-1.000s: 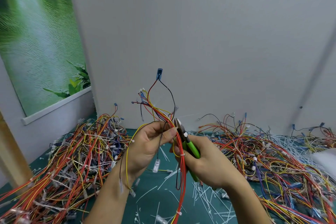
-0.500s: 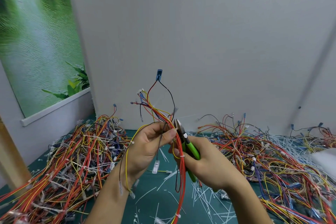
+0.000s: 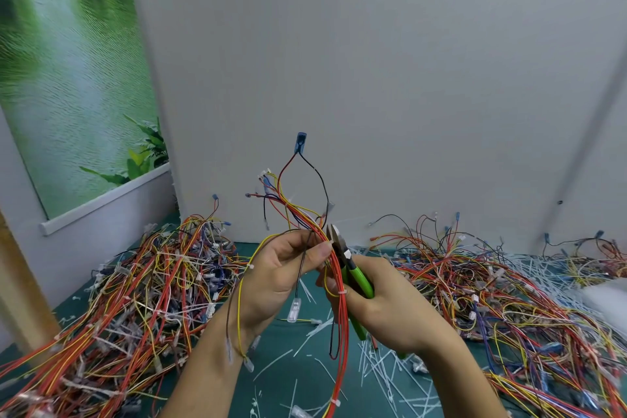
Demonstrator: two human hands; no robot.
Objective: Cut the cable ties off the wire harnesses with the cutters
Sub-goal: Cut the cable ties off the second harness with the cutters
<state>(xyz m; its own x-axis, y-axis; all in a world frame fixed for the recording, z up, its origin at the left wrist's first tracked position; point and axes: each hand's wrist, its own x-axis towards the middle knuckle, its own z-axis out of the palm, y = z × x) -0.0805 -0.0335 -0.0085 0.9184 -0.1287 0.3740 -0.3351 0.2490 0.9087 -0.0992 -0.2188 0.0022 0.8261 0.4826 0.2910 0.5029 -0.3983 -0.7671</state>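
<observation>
Barely shifted, left hand pinches the wire harness, right hand grips the cutters alongside.

Nothing readable is showing: no text, label, brand, number or sign is coming through legibly anywhere

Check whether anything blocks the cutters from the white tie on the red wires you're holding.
Nothing visible does. The tie wraps the red wires just below the head of the cutters, beside the right hand. The left hand pinches the harness higher up, beside the blades.
</observation>
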